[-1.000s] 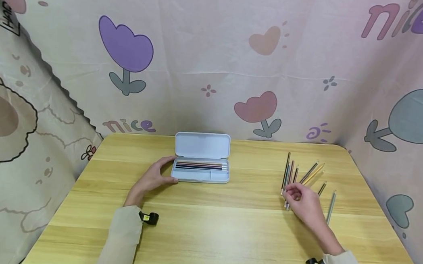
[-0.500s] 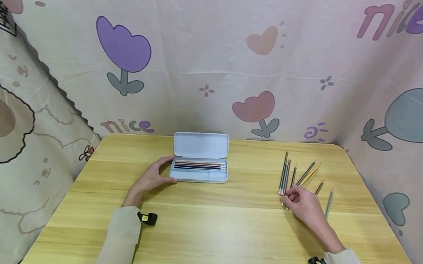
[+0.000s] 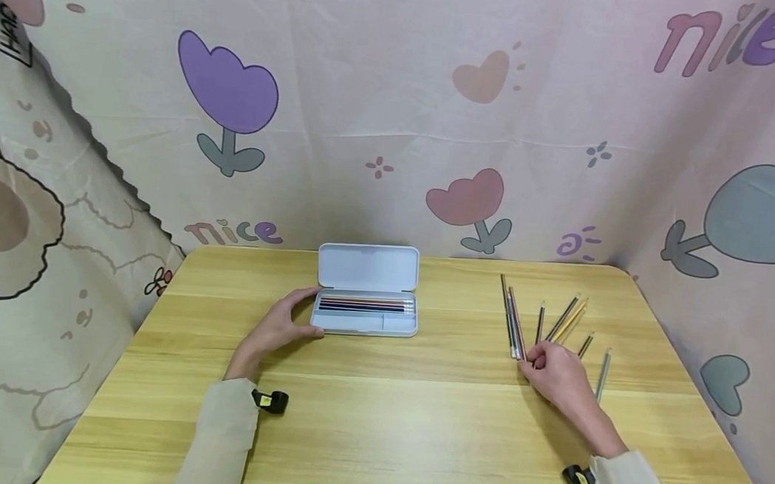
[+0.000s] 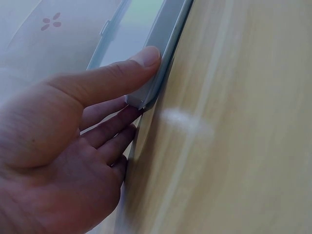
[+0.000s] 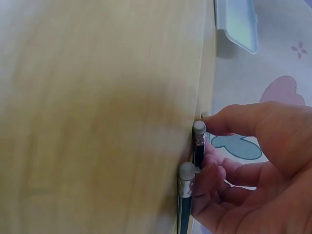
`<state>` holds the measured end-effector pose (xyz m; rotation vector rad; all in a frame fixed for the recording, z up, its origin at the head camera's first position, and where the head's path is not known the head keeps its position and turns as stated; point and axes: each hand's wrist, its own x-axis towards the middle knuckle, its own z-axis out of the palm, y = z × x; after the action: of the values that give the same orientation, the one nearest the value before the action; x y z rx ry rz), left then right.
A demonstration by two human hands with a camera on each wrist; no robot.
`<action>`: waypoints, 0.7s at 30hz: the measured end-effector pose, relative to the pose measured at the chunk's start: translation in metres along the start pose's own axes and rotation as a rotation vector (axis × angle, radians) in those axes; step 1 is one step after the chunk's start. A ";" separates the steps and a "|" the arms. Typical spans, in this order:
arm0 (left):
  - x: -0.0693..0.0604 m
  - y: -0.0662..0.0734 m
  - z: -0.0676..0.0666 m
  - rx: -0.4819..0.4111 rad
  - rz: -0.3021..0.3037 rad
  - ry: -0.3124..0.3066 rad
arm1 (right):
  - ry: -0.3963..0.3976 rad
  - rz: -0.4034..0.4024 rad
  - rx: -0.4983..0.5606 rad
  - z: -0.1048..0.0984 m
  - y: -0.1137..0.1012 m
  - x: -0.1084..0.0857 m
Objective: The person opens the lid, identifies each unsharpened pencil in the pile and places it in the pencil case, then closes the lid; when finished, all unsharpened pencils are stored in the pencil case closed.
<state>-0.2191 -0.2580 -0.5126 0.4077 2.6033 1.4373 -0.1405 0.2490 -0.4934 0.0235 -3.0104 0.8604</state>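
In the head view, a pale blue pencil case (image 3: 399,324) lies with its lid up and several pencils (image 3: 364,305) in its rear compartment. My left hand (image 3: 278,329) grips its left end, and the left wrist view shows the thumb of that hand (image 4: 58,122) on the front wall of the case (image 4: 168,36). Over at the right, my right hand (image 3: 562,377) pinches at the near ends of dark and reddish pencils (image 3: 514,320). From the right wrist, that hand (image 5: 273,151) has thumb and curled fingers around one eraser-tipped pencil (image 5: 199,139), beside another (image 5: 185,204).
Beyond and right of my right hand, more pencils lie fanned out, among them a yellow one (image 3: 567,323), a short dark one (image 3: 585,345) and a grey-green one (image 3: 604,374). A patterned cloth (image 3: 369,108) hangs along the back edge of the wooden table (image 3: 389,434).
Several pencils at the left of the loose group have shifted left, their far ends swinging left. My right hand has moved slightly toward me. The left hand and the case stay in place.
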 end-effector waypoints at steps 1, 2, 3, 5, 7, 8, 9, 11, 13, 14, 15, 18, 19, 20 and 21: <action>0.000 0.000 0.000 -0.001 0.000 0.002 | -0.002 0.004 0.000 0.000 0.000 0.001; 0.000 0.000 0.000 -0.001 -0.001 0.002 | -0.004 0.005 -0.001 0.000 0.000 0.001; 0.000 -0.001 0.000 -0.003 -0.001 0.003 | -0.008 0.009 -0.001 0.000 0.000 0.001; 0.000 -0.001 0.000 -0.004 -0.003 0.006 | -0.014 0.012 0.000 0.000 0.000 0.001; 0.000 -0.002 0.000 -0.004 -0.003 0.005 | -0.022 0.017 0.001 0.000 0.002 0.001; 0.000 -0.002 0.001 -0.005 -0.003 0.005 | -0.026 0.020 0.002 -0.001 0.002 0.001; 0.000 -0.002 0.001 -0.005 -0.002 0.005 | -0.029 0.025 0.008 -0.001 0.003 0.000; 0.000 -0.002 0.001 0.000 -0.002 0.004 | -0.025 0.033 0.025 -0.001 0.004 -0.002; 0.000 -0.001 0.001 0.005 0.000 0.005 | -0.007 0.028 0.041 -0.002 0.005 -0.003; 0.000 -0.001 0.001 0.006 0.000 0.005 | 0.006 0.022 0.049 -0.003 0.005 -0.004; 0.000 0.000 0.001 0.008 -0.001 0.005 | 0.020 0.013 0.059 -0.003 0.005 -0.004; 0.000 0.001 0.001 0.008 -0.005 0.004 | 0.064 -0.014 0.082 -0.004 0.006 -0.003; 0.000 0.001 0.001 0.006 -0.005 0.004 | 0.078 -0.023 0.092 -0.005 0.006 -0.003; 0.000 0.001 0.001 0.003 -0.005 0.004 | 0.098 -0.032 0.106 -0.005 0.006 -0.002; 0.000 0.001 0.000 0.003 -0.005 0.004 | 0.122 -0.041 0.119 -0.006 0.006 -0.001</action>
<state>-0.2184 -0.2571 -0.5117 0.3995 2.6077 1.4349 -0.1397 0.2573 -0.4921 0.0323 -2.8323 0.9973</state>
